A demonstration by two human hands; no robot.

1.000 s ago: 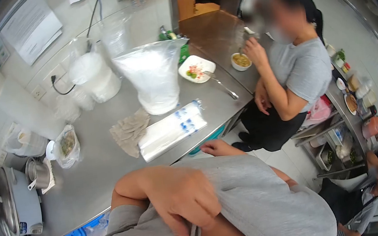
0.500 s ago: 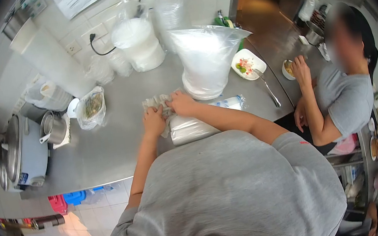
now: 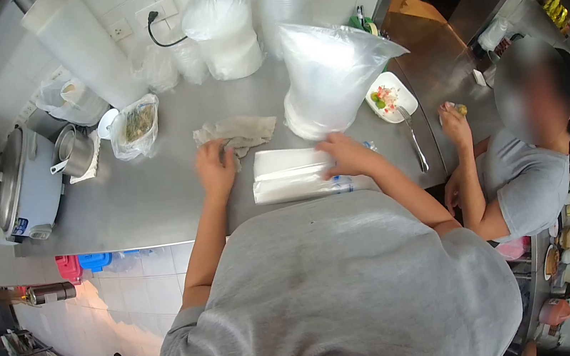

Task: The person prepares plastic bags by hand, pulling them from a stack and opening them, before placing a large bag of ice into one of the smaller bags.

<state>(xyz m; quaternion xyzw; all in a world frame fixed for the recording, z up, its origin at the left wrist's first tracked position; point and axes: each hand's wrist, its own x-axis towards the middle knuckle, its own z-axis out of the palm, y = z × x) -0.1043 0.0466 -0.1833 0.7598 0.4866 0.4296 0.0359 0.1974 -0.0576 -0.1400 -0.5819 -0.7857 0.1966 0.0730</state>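
A crumpled greyish-beige cloth (image 3: 239,132) lies on the steel counter. My left hand (image 3: 216,167) is at its near left edge, fingers apart and seemingly touching the fabric. To the right is a folded stack of clear plastic bags (image 3: 288,174) with some blue print. My right hand (image 3: 348,154) rests over the right part of that stack, its fingers spread and gripping nothing I can see. Just behind it stands a large clear plastic bag of white containers (image 3: 323,94).
A white dish of food (image 3: 389,96) with a fork (image 3: 415,139) sits to the right. Beyond it a co-worker (image 3: 524,161) holds a small piece of food. At left are a rice cooker (image 3: 30,183), a metal pot (image 3: 74,152) and a bag of herbs (image 3: 136,125).
My right hand has left the cloth and moved right onto the bag stack. My left hand has shifted slightly left, and the cloth lies flatter. The co-worker's hand has risen from a small bowl.
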